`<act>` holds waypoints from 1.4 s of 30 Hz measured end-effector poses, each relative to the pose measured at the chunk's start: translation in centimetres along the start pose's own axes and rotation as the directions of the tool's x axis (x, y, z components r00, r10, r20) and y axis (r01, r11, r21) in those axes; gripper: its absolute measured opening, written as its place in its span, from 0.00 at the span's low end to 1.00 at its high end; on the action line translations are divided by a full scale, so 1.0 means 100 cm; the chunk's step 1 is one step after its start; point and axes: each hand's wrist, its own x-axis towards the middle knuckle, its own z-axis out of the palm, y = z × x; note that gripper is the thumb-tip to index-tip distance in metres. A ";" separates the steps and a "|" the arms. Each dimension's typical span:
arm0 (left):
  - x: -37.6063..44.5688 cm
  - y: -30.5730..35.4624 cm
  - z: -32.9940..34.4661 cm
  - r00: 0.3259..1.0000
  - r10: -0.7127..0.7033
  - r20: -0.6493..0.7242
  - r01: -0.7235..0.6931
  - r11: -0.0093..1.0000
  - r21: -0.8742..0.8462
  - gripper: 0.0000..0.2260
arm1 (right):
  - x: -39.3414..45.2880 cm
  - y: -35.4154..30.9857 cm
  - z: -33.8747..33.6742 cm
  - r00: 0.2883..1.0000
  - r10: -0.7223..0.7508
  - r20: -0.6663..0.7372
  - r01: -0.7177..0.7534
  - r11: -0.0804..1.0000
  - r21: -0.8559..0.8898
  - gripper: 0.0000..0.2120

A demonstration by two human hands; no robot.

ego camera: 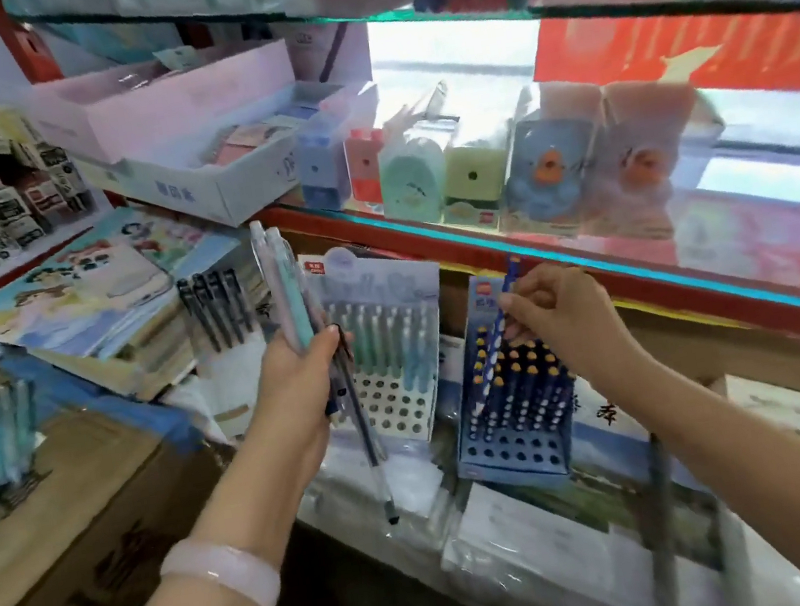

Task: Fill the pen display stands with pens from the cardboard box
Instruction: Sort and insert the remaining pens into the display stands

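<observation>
We see the left hand [298,385] gripping a bundle of pens [290,293], pale barrels pointing up and one darker pen slanting down below the fist. A pale bracelet [220,571] sits on that wrist. The right hand [563,317] pinches a blue dotted pen [505,308] between thumb and fingers, holding it tilted over the blue stand [513,452]. That stand is partly filled: dotted pens crowd its back rows, front holes open. Just left of it stands the pale stand [398,407], with light pens along its rear rows and bare holes in front. Both stands sit below a red-edged glass shelf [562,257] carrying pencil sharpeners [413,181]. A cardboard box [71,512] lies at far left, under the left forearm; a stack of picture books [92,307] rests behind it.
</observation>
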 end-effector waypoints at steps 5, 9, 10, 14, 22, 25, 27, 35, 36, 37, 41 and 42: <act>-0.009 -0.015 0.013 0.999 -0.002 0.048 0.001 1.000 0.025 0.06 | -0.039 0.034 -0.010 0.996 0.011 -0.083 -0.031 0.967 -0.252 0.08; -0.011 -0.017 0.015 0.999 0.007 0.052 -0.008 1.000 0.019 0.07 | -0.055 0.053 0.001 0.999 -0.025 -0.045 0.006 0.927 -0.376 0.09; -0.011 -0.017 0.015 0.998 0.010 0.056 -0.011 1.000 0.022 0.08 | -0.056 0.056 0.005 0.998 -0.044 -0.038 0.025 0.919 -0.394 0.09; -0.010 -0.017 0.011 0.997 0.036 0.062 -0.039 0.999 0.035 0.08 | -0.055 0.064 0.014 0.998 -0.058 -0.006 0.051 0.907 -0.418 0.09; -0.013 -0.018 0.004 0.998 0.035 0.054 -0.036 0.999 0.005 0.07 | -0.051 0.072 0.031 0.996 -0.003 0.086 0.049 0.844 -0.535 0.11; -0.011 -0.018 -0.001 0.998 0.037 0.055 -0.037 0.999 -0.009 0.07 | -0.055 0.075 0.032 0.994 0.045 0.097 0.020 0.810 -0.586 0.12; -0.011 -0.017 -0.004 0.998 0.031 0.047 -0.030 0.999 -0.024 0.07 | -0.058 0.070 0.029 0.997 0.041 0.070 0.009 0.802 -0.598 0.13; -0.011 -0.011 -0.014 0.999 0.016 0.031 -0.015 0.999 -0.032 0.05 | -0.047 -0.041 0.063 0.948 0.018 0.317 -0.039 0.998 0.057 0.10; -0.012 -0.010 -0.015 0.999 0.019 0.031 -0.019 0.999 -0.029 0.05 | -0.044 -0.051 0.074 0.940 -0.003 0.341 -0.020 0.998 0.063 0.09; -0.013 -0.009 -0.018 0.999 0.025 0.035 -0.024 1.000 -0.017 0.05 | -0.040 -0.059 0.084 0.936 -0.018 0.352 -0.008 0.997 0.073 0.08; -0.013 -0.008 -0.032 0.997 0.030 0.068 -0.034 0.998 0.055 0.08 | -0.025 -0.075 0.111 0.877 0.035 0.480 -0.102 0.988 0.115 0.08; -0.011 -0.009 -0.037 0.997 0.037 0.062 -0.042 0.996 0.080 0.08 | -0.022 -0.076 0.115 0.854 0.052 0.518 -0.123 0.987 0.105 0.10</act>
